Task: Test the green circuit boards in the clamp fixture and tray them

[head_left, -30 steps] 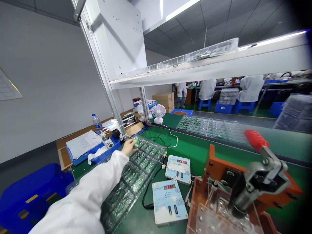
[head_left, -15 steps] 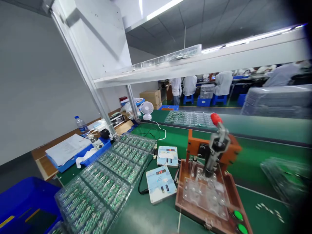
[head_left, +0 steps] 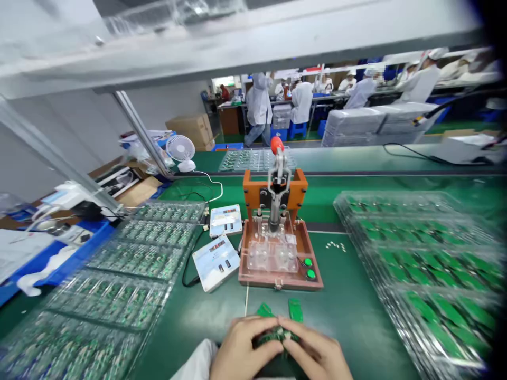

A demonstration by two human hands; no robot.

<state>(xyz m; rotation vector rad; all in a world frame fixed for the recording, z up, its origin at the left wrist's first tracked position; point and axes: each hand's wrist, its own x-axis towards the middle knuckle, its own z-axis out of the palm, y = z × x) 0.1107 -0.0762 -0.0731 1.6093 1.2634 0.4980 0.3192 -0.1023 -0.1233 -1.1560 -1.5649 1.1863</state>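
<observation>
Left hand (head_left: 241,349) and right hand (head_left: 317,349) together pinch a green circuit board (head_left: 274,336), low over the benchtop (head_left: 348,306). Two more green boards (head_left: 295,310) lie just beyond the hands; the toggle-clamp fixture (head_left: 274,219) stands behind them. Step, judged: two-handed handling of the board, detail partly hidden. Next move likely calls for an even, steady hold by its edges.

The left hand (head_left: 242,348) and right hand (head_left: 318,349) partly hide a green circuit board (head_left: 276,335), the bottom edge cropping both hands; blur smears the left-side tray (head_left: 159,312), and white bits (head_left: 336,245) on the bench (head_left: 348,316) lie too small to identify.
</observation>
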